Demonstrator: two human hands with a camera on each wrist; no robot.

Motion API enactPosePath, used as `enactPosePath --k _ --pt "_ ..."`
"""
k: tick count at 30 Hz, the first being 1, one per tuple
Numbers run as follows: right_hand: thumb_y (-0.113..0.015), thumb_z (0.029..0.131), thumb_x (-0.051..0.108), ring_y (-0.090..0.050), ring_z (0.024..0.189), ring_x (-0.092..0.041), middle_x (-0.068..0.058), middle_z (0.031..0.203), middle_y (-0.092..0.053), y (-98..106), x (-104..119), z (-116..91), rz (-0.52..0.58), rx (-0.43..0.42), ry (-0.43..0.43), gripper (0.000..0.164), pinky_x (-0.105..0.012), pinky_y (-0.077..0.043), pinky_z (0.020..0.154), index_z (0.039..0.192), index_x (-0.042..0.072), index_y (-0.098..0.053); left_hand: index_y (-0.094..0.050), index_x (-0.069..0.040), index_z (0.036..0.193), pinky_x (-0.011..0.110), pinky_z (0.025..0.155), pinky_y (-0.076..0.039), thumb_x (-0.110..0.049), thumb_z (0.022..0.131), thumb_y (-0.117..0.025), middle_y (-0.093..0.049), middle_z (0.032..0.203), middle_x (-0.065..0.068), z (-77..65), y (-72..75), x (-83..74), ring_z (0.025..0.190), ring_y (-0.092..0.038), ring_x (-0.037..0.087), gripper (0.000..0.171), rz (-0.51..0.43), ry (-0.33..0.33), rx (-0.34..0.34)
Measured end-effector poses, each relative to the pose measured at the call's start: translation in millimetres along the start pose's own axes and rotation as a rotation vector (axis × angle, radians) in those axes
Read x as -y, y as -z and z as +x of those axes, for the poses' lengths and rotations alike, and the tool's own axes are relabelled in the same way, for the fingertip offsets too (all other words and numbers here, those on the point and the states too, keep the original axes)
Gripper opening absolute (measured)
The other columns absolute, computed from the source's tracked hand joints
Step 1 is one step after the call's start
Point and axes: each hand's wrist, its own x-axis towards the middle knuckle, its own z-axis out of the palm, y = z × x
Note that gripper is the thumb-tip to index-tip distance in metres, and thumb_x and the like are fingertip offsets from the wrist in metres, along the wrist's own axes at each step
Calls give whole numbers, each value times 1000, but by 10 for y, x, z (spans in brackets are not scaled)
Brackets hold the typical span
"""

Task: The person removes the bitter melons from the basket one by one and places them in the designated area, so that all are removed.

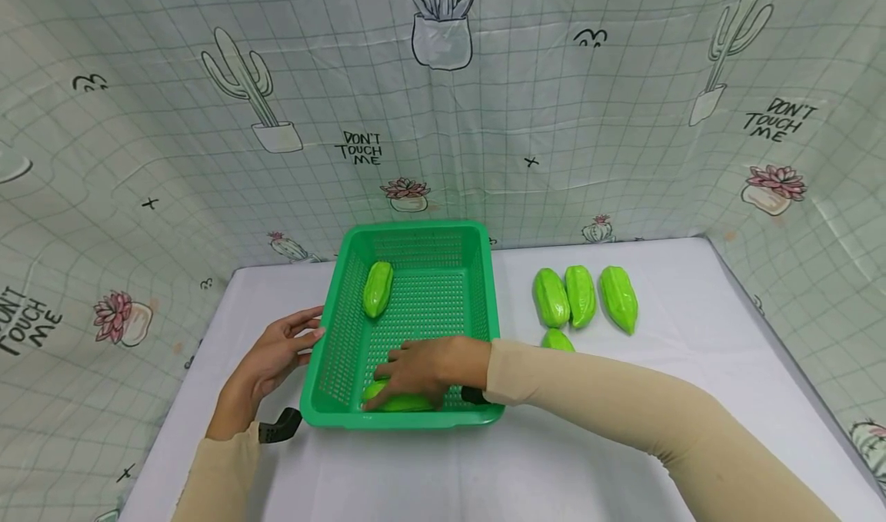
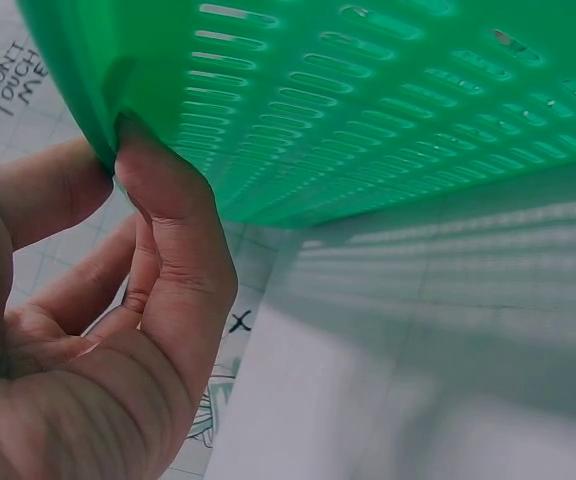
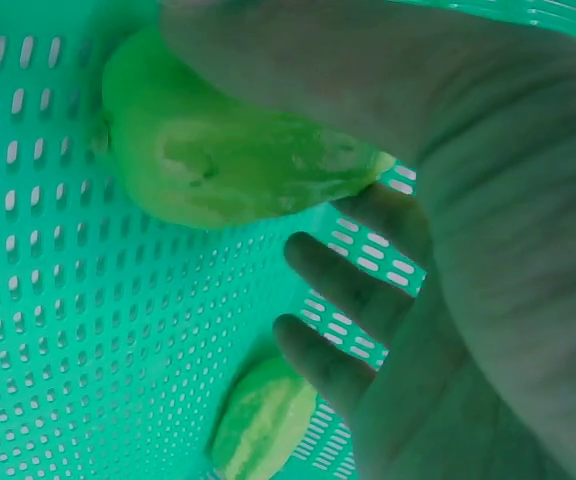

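A green plastic basket with slotted walls stands on the table. At its left rim, my left hand pinches the edge between thumb and finger, as the left wrist view shows close up. My right hand is down inside the basket, over a glossy, ridged green star fruit near the front wall. In the right wrist view my thumb lies along this star fruit, while the other fingers are spread away from it. Another star fruit lies at the basket's back left.
Several more star fruits lie on the white table to the right of the basket, one partly hidden by my right sleeve. Behind and at both sides hangs a checked cloth with cactus drawings.
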Motion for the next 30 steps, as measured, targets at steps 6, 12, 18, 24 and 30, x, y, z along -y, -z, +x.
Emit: enactPosePath --k 6,12,18,24,30 --pt "-93 83 34 -39 150 -16 9 164 -40 -12 3 -28 2 11 -33 106 -37 -34 124 165 52 -27 -28 8 163 25 84 -60 -5 111 -53 -54 123 3 7 -8 -1 95 -66 3 58 -6 -5 -2" --pt "-95 80 37 -38 151 -17 7 163 -42 4 -1 -49 15 -3 -44 109 -37 -35 124 166 48 -29 -28 8 163 25 84 -59 -4 111 -52 -54 124 3 2 -10 -1 96 -66 3 58 -8 1 -2" --pt "-95 78 42 -42 145 -18 5 159 -46 81 -38 -130 30 -40 -77 110 -37 -37 122 167 44 -29 -28 8 163 25 84 -59 -4 111 -52 -55 121 0 -2 -3 11 97 -66 3 58 -5 0 -1" --pt "-93 80 46 -38 151 -22 2 161 -43 147 -110 -304 94 -89 -147 111 -43 -31 126 169 40 -27 -27 9 163 25 84 -60 -5 111 -53 -55 122 0 4 3 28 97 -66 2 59 -2 -9 3" --pt "-93 81 44 -37 152 -24 -1 160 -44 154 -193 -554 170 -160 -209 111 -44 -31 126 169 35 -27 -27 8 163 24 85 -59 -4 111 -51 -55 122 0 1 -4 19 96 -67 2 59 0 -9 0"
